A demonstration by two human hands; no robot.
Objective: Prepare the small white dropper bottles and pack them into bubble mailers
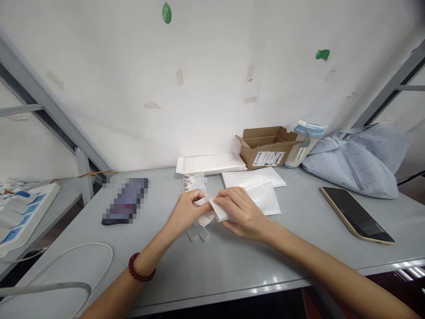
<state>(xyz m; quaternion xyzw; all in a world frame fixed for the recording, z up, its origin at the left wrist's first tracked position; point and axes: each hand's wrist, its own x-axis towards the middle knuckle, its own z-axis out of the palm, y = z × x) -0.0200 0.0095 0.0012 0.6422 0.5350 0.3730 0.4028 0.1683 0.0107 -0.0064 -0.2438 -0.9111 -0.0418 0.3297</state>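
Observation:
My left hand (188, 207) and my right hand (245, 213) meet over the middle of the table. Pinched between my left thumb and fingers is a small translucent white plastic piece (201, 202). My right hand is closed around a small white box-shaped piece (220, 212), its end touching or close to my left fingertips. Whether the two pieces are joined, I cannot tell. Beneath and behind my hands lies a row of small translucent white pieces with loops (195, 179), several of them partly covered. White bubble mailers (269, 201) lie just behind my right hand.
A stack of white padded mailers (212, 165) lies along the wall. An open cardboard box (265, 153), a blue-lidded tumbler (301, 148) and a light blue cloth bag (352, 164) stand at back right. One phone (357, 215) lies right; a blurred dark object (126, 204) lies left.

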